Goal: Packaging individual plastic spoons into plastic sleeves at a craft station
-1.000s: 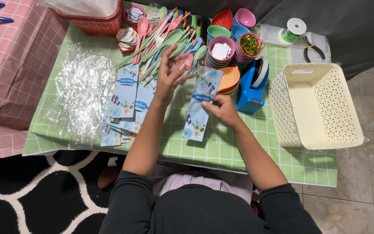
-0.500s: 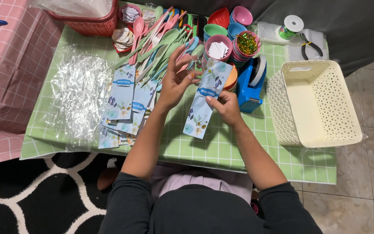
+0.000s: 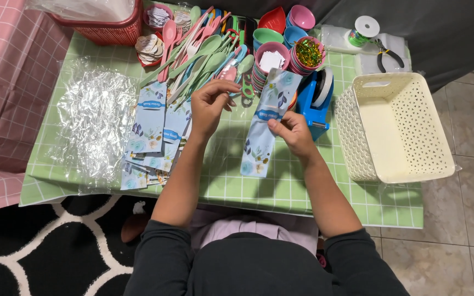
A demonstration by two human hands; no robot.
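Over the green tabletop (image 3: pixel 325 186), a floral paper sleeve (image 3: pixel 264 129) is pinched upright-ish by right hand (image 3: pixel 294 134) fingers for filling, w/ left hand (image 3: pixel 209 104) fingers curled narrow, empty, near pastel spoons (image 3: pixel 204 52).

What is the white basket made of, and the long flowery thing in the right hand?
The basket looks like hard plastic: cream, smooth, with rows of moulded little holes. The flowery sleeve held by the right hand looks like thin printed paper or card, matte and flat; it could be coated, which is hard to tell.
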